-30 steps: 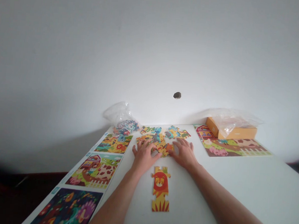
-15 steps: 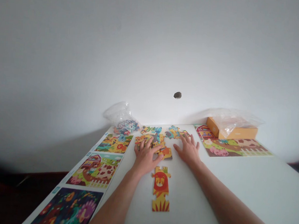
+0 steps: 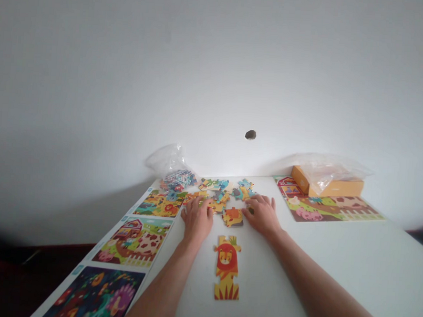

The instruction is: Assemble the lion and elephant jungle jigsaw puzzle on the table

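Observation:
My left hand [image 3: 197, 222] is curled over the yellow and orange jigsaw pieces left of the pile, with a puzzle piece [image 3: 203, 203] showing between its fingers. To the right, my right hand [image 3: 263, 216] has its thumb and fingers bent around a small dark-yellow puzzle piece [image 3: 251, 210], mostly covered. Between the hands lies an orange and yellow puzzle piece [image 3: 233, 217]. Nearer to me, joined lion pieces [image 3: 227, 267] form an upright strip. Other loose puzzle pieces [image 3: 215, 184] lie beyond my hands, with blue and yellow ones [image 3: 243, 189] at the right.
Along the left table edge runs a sheet with a jungle picture [image 3: 162, 204], a farm picture [image 3: 131, 242] and a dark picture [image 3: 95, 295]. A clear bag of pieces [image 3: 178, 178] stands at the back left. An orange box [image 3: 338, 187] under plastic rests on a farm picture board [image 3: 330, 210].
Both hands have gone from spread fingers to curled ones. My left hand has shifted slightly left and my right hand slightly nearer, uncovering more of the middle pieces. The lion strip has stayed put.

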Demonstrator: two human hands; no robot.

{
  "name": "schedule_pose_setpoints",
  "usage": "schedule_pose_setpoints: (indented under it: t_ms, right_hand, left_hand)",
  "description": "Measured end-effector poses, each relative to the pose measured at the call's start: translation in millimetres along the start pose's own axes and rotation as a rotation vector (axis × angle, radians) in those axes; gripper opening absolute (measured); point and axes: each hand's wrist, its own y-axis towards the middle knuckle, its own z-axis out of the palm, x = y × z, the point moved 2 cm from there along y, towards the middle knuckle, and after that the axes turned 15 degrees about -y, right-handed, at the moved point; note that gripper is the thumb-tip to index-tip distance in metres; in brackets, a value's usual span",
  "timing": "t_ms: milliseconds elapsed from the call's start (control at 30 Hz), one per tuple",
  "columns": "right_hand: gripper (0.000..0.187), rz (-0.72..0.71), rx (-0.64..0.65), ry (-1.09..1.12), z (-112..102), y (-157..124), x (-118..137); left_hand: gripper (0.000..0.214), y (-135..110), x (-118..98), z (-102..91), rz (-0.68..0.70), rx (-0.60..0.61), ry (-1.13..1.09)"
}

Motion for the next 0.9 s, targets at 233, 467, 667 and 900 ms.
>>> schedule_pose_setpoints:
  t_ms: [233, 467, 667, 900]
  right_hand:
    - [0.065, -0.519, 0.108, 0.12, -11.1, -12.4, 25.8]
    - [0.043, -0.45, 0.037, 0.158, -12.2, -10.5, 21.3]
    - [0.071, -0.411, 0.072, 0.084, -14.1, -11.8, 24.3]
    - [0.044, -0.267, 0.053, 0.034, -11.2, -9.0, 20.5]
  left_hand:
    - [0.037, -0.8, -1.3, 5.9, 0.144, 0.131, -0.061]
    - [0.033, -0.2, -0.9, 8.1, 0.241, 0.164, -0.174]
    - [0.049, -2.1, -7.0, 6.0, 0.402, 0.259, -0.294]
    - [0.05, -3.3, -11.1, -0.2, 0.218, 0.209, -0.217]
